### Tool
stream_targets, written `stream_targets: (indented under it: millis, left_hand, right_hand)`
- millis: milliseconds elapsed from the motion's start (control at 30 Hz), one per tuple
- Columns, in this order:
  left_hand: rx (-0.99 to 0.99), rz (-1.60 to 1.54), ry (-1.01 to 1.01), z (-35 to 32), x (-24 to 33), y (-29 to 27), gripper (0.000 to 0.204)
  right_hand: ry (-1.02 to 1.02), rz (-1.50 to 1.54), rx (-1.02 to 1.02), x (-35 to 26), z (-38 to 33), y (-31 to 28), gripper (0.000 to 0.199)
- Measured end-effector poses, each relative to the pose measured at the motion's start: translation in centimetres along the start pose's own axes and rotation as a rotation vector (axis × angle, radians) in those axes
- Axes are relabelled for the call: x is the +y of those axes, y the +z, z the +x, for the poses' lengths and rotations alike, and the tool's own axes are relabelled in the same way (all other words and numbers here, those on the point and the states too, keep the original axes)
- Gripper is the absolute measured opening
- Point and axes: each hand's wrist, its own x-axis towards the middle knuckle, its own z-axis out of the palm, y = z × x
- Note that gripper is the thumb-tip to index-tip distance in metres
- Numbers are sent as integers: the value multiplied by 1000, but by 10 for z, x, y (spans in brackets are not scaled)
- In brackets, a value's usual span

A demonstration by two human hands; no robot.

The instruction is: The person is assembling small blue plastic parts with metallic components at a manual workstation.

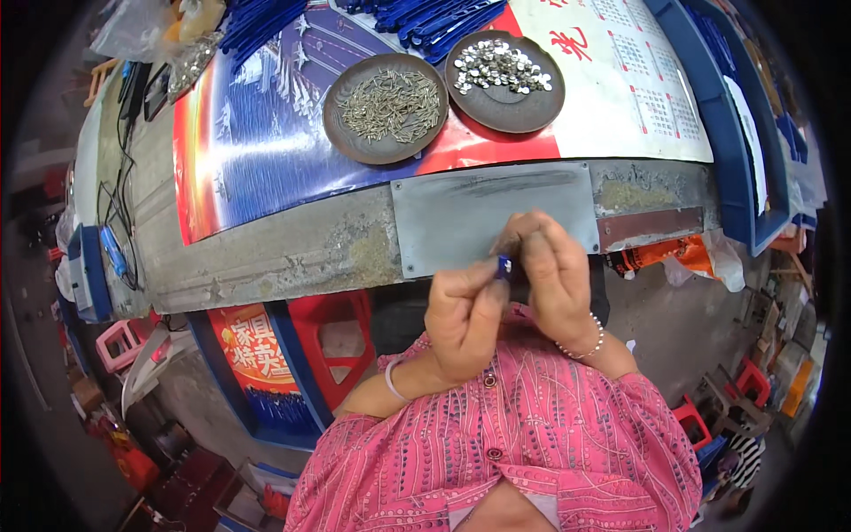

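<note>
In front of my chest, at the table's near edge, both hands meet. My left hand (465,315) is closed in a pinch on a small blue piece (504,267) with a shiny end. Just right of it, my right hand (551,275) has its fingers curled together, close against that piece; what lies between them is hidden. Behind the hands, a grey metal plate (479,217) is fixed along the table edge. Farther back stand a round brown dish (341,133) of small metal pins (390,105) and another dish (512,121) of shiny round metal pieces (501,66).
Bundles of blue strips (434,22) lie behind the dishes on a printed poster sheet (257,177). A blue crate (771,222) stands at the right. Below left are a blue bin (306,377) and a red stool (355,310). Cables (115,204) lie at the table's left end.
</note>
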Motion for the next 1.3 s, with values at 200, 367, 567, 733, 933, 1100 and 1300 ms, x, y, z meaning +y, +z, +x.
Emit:
stream_targets:
  millis: [200, 367, 567, 733, 933, 1100, 1300]
  left_hand:
    - [2, 231, 52, 7, 1, 2, 34]
    - [17, 137, 70, 5, -2, 0, 30]
    - [64, 55, -37, 2, 1, 3, 29]
    - [95, 91, 30, 1, 2, -1, 26]
    - [53, 221, 86, -1, 3, -9, 25]
    - [104, 394, 192, 4, 4, -5, 23]
    - [-10, 327, 255, 11, 6, -4, 23]
  right_hand:
    - [-489, -473, 1, 15, 12, -5, 21]
    - [-615, -679, 67, 17, 8, 0, 21]
    - [-118, -310, -11, -7, 0, -1, 18]
    - [-504, -436, 1, 10, 1, 1, 14]
    - [-560, -529, 118, 20, 0, 13, 20]
    - [-586, -587, 85, 17, -1, 10, 16]
    - [-539, -711, 84, 7, -7, 12, 13]
